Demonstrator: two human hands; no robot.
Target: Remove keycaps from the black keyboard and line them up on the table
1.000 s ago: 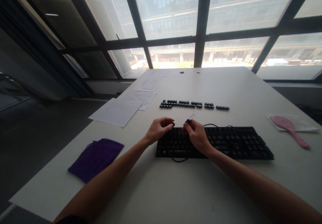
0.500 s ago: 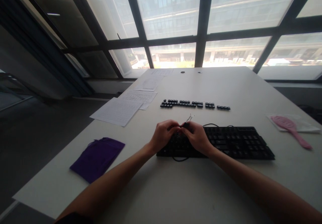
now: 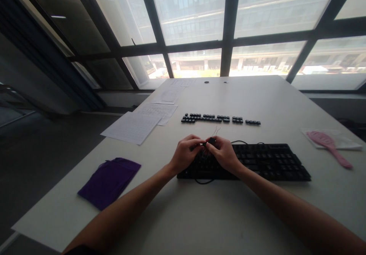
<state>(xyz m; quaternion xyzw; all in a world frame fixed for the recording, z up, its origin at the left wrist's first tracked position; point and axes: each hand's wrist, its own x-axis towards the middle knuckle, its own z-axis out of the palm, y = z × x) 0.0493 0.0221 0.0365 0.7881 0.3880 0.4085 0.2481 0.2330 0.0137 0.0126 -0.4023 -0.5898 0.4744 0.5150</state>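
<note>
Over the left part of a black keyboard (image 3: 268, 161), both of my hands meet at the fingertips. My right hand (image 3: 223, 152) is closed on a wire keycap puller (image 3: 212, 139); its black grip shows between thumb and fingers, with thin wires sticking out above and below. My left hand (image 3: 187, 152) pinches a small dark piece that looks like a keycap (image 3: 203, 144), right beside the puller. The fingers partly cover it. Beyond the hands, loose black keycaps (image 3: 210, 119) lie in rows on the white table (image 3: 183, 217).
Left of the keyboard lies a purple pouch (image 3: 110, 182). Written paper sheets (image 3: 133, 127) run along the table's left side. A pink hairbrush (image 3: 328, 144) rests partly on a clear plastic bag (image 3: 347, 145) at right. The keyboard's cable (image 3: 239, 141) loops behind it.
My right hand has tilted the keycap puller, so more of its black grip and its lower wires show. My left fingertips have drawn slightly away from it. The view has shifted slightly.
</note>
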